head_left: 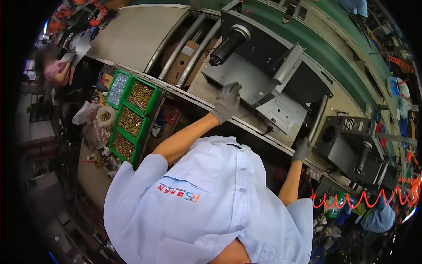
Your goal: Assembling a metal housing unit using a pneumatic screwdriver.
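A grey-and-black metal machine housing point(255, 81) lies on the workbench in front of me, with a black cylindrical spindle point(231, 44) on a silver collar and a silver tube point(288, 65) on it. My left hand point(227, 103), in a grey glove, is at the near edge of the housing. Its fingers are loosely extended, and nothing shows in them. By the right end of the housing, close to the roller there, is my gloved right hand point(301, 149). It looks dark and small, so its grip cannot be made out.
Green bins point(130, 121) of brass-coloured and silver screws stand at the left. Metal rollers point(182, 48) span a gap over a cardboard box point(181, 61). A second black machine point(351, 149) sits at the right, near a coiled red hose point(356, 200). Another person point(57, 70) is at far left.
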### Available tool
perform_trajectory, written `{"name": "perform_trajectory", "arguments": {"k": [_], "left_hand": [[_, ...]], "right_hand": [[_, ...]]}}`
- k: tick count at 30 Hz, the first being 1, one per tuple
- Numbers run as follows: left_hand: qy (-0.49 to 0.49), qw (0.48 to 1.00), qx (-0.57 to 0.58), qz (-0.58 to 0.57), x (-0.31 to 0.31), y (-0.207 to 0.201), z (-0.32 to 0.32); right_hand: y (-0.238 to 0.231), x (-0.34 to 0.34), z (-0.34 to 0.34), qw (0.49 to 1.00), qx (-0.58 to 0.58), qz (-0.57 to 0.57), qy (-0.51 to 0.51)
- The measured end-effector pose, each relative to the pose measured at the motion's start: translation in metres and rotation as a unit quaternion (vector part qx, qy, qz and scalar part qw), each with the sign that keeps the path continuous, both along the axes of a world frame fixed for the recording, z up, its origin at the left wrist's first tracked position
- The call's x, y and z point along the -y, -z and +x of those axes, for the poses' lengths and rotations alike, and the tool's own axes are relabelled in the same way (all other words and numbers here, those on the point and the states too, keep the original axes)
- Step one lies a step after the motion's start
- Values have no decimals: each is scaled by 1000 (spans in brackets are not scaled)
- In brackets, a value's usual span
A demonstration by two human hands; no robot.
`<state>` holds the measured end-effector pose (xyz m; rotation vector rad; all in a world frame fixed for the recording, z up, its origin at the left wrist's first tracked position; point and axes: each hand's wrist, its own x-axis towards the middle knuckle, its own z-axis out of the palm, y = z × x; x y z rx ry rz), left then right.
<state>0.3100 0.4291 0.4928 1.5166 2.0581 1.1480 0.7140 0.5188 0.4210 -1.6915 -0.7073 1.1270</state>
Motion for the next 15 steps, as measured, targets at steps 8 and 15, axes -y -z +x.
{"name": "perform_trajectory", "arguments": {"k": [8,15], "left_hand": [[-51,940,-318,-115,-25,21,-47],[-80,964,-246,-64,-15,35,-45]], "right_hand": [[117,90,248,972,-109,-195,76],[122,82,307,928,-203,-253,184]]}}
